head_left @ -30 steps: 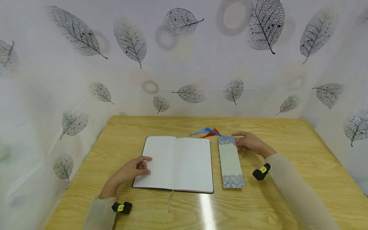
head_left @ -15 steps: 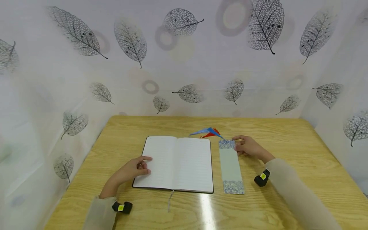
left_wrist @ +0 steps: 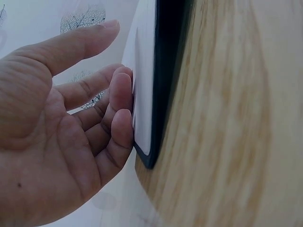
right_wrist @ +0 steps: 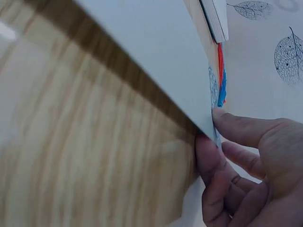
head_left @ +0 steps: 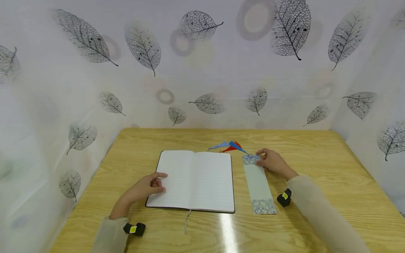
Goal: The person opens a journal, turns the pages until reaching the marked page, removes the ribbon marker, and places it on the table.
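Observation:
An open notebook (head_left: 212, 182) with lined white pages and a dark cover lies in the middle of the table in the head view. My left hand (head_left: 142, 187) rests its loosely bent fingers on the left page; in the left wrist view the fingertips (left_wrist: 122, 124) touch the paper near the edge. To the right of the notebook, my right hand (head_left: 276, 163) pinches the top right corner of a long pale bookmark (head_left: 258, 184) with blue floral ends. Seen from the right wrist, thumb and fingers (right_wrist: 208, 153) lie on opposite faces of the bookmark (right_wrist: 151, 52), whose long edge is raised above the table.
A blue tassel (head_left: 236, 146) runs from the bookmark's top, with a red tassel (head_left: 230, 149) beside it. A thin ribbon (head_left: 186, 221) hangs from the notebook's near edge onto the wooden table (head_left: 177, 242). Leaf-patterned cloth (head_left: 209, 70) encloses the back and sides.
The bookmark has come nearer the person, and its lower end has swung right. My right hand has moved slightly nearer too, its thumb now over the corner. My left hand has stayed put.

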Demonstrator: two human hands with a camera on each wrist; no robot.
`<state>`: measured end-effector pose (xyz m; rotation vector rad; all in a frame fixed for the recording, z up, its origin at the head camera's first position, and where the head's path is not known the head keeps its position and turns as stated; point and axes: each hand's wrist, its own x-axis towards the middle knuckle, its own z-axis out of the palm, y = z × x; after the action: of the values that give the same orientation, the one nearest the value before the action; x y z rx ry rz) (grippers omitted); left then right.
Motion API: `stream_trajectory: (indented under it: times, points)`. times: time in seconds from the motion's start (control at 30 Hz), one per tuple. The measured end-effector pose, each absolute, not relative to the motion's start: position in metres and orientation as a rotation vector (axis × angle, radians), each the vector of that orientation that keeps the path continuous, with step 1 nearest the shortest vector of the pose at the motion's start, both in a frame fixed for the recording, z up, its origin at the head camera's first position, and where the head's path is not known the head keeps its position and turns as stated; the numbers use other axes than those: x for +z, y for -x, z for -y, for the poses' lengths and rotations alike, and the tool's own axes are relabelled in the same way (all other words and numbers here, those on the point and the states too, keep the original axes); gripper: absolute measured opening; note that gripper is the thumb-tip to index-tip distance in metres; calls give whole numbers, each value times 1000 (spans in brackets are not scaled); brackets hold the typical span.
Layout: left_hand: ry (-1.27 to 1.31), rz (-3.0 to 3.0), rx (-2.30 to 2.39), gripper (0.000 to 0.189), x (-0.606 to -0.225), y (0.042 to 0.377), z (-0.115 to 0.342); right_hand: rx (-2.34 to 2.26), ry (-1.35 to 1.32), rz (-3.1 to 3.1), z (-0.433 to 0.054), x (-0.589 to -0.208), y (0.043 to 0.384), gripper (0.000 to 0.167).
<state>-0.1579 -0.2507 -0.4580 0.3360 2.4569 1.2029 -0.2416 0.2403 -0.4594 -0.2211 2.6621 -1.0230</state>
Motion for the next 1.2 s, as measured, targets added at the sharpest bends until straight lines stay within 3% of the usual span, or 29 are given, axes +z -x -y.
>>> stream_trajectory:
  times: [0.43, 0.8, 0.97, 1.2]
  points:
    - [-355, -2450, 1206, 54, -459, 156, 250, -470, 144, -2803, -216, -445, 240, 48]
    - [-382, -2434, 1239, 55, -457, 156, 250, -1025, 363, -2503, -242, -458, 237, 64]
    - [-390, -2448, 1232, 55, -457, 156, 252, -1038, 429, -2464, -245, -459, 236, 75]
    - [-398, -2436, 1247, 56, -456, 156, 251, -982, 432, -2523, -242, -459, 235, 74]
